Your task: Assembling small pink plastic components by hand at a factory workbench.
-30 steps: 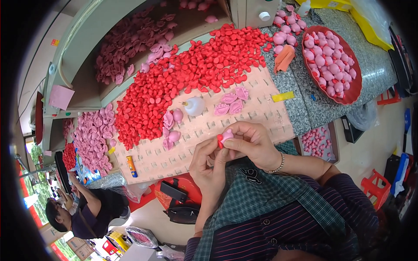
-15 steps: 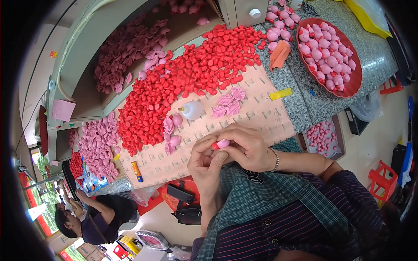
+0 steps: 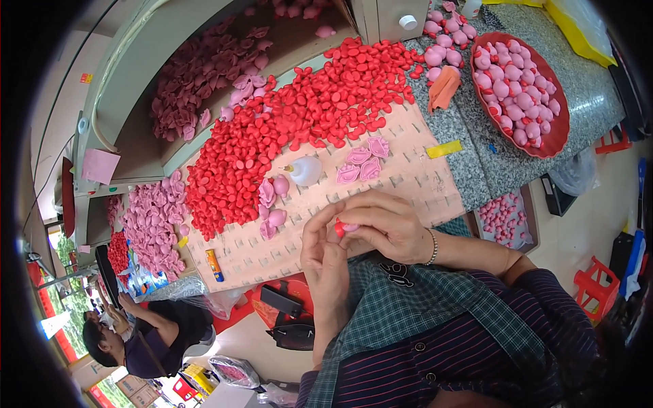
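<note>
Between my two hands, just in front of the mat's near edge, is a small pink rounded piece with a red part [image 3: 340, 226]. My right hand [image 3: 391, 228] pinches its pink side with thumb and fingers. The curled fingers of my left hand [image 3: 322, 246] close around the red side, though their exact contact is partly hidden. Beyond my hands, several pink petal-shaped pieces [image 3: 358, 164] lie on the pink mat [image 3: 408, 180]. A white squeeze bottle [image 3: 306, 171] with a thin tip lies left of them, beside a few pink balls with petals [image 3: 275, 217].
A large heap of red pieces [image 3: 272, 129] covers the mat's far side. Pink petals [image 3: 153, 217] are piled at left. A red bowl [image 3: 559, 139] of pink-and-red pieces stands at right, near an orange cloth [image 3: 443, 88]. Another person [image 3: 146, 336] works at lower left.
The piece has turned in my fingers, and more of its red part shows. My left thumb has drawn back from the pink side. The whole view has shifted slightly.
</note>
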The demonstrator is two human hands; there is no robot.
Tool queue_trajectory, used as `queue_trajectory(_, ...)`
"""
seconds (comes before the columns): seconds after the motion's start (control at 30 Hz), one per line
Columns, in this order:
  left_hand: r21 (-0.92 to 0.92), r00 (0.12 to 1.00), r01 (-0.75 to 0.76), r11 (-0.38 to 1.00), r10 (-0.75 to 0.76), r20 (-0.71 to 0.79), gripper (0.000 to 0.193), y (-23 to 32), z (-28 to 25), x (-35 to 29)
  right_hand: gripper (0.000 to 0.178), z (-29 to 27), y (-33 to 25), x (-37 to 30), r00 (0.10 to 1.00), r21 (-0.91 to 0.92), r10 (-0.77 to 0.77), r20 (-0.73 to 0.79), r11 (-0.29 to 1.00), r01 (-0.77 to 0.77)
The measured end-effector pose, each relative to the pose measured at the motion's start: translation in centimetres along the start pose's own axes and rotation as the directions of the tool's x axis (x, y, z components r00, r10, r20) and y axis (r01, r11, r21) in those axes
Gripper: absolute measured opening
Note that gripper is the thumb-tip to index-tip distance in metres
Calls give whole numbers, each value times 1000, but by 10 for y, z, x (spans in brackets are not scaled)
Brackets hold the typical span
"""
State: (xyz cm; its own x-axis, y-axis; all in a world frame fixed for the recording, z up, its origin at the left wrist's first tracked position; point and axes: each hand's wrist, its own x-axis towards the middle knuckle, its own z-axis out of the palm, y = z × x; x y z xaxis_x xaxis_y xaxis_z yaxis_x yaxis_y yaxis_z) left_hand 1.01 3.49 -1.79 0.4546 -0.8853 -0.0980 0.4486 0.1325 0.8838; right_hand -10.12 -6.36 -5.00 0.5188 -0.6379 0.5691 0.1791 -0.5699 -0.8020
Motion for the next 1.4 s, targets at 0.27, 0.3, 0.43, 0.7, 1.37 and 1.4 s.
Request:
queue_trajectory(0.27,41,974,219,975,-216,-62,32,1,-14,-6,34,-8,-9,-1,995,-169,-50,88,984,64)
queue_trajectory(0.3,58,975,218,974,-215,-57,29,2,-12,-7,39,-8,-9,-2,996,-129,-7,86,992,18)
queue_trajectory(0.43,50,981,191,980,-189,-53,23,1,-6,-8,40,-7,-6,-5,995,-68,66,71,996,-61)
queue_trajectory(0.7,7,993,112,994,-112,-47,21,-4,-9,-5,46,-18,-11,-2,903,336,351,248,843,-420)
queue_trajectory(1.37,-326,982,189,926,-185,43,29,-9,-19,-8,48,-13,-6,3,856,569,269,442,654,-499)
queue_trajectory(1.4,-330,982,191,925,-185,48,29,-9,-18,-8,47,-13,-6,4,866,586,255,431,650,-483)
